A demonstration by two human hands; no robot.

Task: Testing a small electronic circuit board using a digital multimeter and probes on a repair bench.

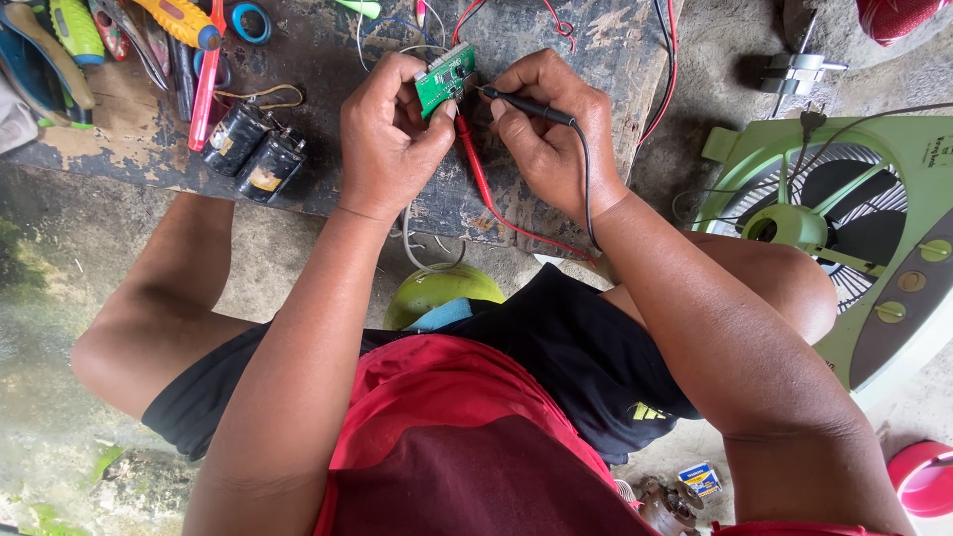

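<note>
Scuffed dark bench [556, 45] over bare concrete floor; left hand [392, 134] has its grip pinched on a small green circuit board [444, 77] at top centre, right hand [551, 129] grips a black probe [526, 106] touching it, red probe [475, 159] beside, capacitors [253, 149] upper left.

Both hands [392, 134] [551, 134] close together, fingers [437, 124] pinched shut.

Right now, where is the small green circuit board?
In the head view, the green circuit board sits top centre over the worn workbench, pinched in the left hand, with the black probe in the right hand touching it.
</note>
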